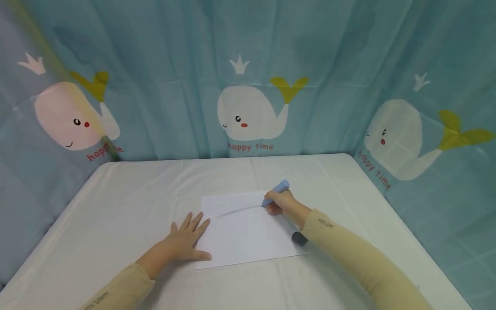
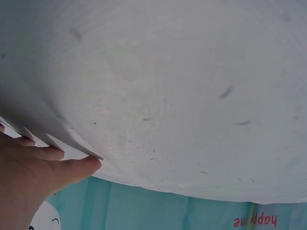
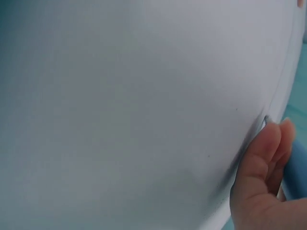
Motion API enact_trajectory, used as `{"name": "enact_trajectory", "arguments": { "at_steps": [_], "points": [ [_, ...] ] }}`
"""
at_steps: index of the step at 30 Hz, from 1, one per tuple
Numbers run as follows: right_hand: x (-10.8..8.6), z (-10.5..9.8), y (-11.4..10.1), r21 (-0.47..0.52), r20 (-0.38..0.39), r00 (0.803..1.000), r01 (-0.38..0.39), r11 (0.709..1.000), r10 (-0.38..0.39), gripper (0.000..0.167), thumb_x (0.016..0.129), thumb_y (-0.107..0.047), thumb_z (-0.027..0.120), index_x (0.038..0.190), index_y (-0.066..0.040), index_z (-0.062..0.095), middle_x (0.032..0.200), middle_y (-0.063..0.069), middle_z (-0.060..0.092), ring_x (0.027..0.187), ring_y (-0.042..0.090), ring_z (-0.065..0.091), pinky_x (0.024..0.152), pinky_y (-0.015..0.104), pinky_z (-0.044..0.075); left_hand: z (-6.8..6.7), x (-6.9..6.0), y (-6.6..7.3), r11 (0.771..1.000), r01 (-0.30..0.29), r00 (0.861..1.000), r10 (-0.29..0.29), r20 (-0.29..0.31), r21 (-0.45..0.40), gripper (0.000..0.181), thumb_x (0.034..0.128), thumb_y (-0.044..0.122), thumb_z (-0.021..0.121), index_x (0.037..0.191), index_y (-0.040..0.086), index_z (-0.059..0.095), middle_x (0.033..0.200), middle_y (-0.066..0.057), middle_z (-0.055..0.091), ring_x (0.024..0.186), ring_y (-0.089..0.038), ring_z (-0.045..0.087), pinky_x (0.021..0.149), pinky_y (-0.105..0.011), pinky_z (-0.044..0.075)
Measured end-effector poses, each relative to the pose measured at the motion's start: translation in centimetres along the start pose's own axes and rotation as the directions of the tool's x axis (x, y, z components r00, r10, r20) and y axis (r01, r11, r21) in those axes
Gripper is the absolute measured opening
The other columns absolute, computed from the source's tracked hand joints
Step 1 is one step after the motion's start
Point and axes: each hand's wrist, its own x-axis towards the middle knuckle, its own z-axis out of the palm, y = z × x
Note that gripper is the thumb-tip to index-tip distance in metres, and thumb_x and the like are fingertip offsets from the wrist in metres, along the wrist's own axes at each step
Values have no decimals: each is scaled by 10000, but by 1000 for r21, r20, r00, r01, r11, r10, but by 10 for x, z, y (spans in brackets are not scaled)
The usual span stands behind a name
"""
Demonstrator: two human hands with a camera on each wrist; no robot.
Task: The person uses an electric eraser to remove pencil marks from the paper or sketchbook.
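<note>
Fingers of the right hand [image 1: 283, 202] pinch a blue marker [image 1: 281, 186] at one end of a thin line [image 1: 239, 210] on a white sheet [image 1: 248, 237]; the left hand's [image 1: 180, 243] lie spread at its left edge. Light pressure there could let it skid; the right sleeve [image 1: 348, 249] might nudge the black cap-like piece [image 1: 299, 239].

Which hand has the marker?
The right hand: it grips the blue marker, tip at the end of a drawn line. The left hand holds none; its fingers are spread at the paper's left edge.
</note>
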Motion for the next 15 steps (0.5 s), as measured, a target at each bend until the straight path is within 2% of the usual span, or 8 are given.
{"name": "enact_trajectory", "arguments": {
  "at_steps": [10,15],
  "points": [
    [0,-3,-1,47,-13,1000,16,999,-15,283,847,-84,633,1070,76,566,612,77,605,473,116,572,487,228,505,1,0,0,1000,5,1000,-5,-3,7,1066,739,679,685,1499,26,321,1567,-265,160,1404,-546,70,956,-814,61],
    [-2,0,-2,-1,36,999,13,1000,-13,265,860,-86,622,1076,60,572,627,69,606,488,111,575,504,226,510,0,0,-1,1000,1,1000,-1,-5,14,1067,741,679,684,1501,27,316,1569,-263,158,1405,-543,75,955,-815,71]
  ]
}}
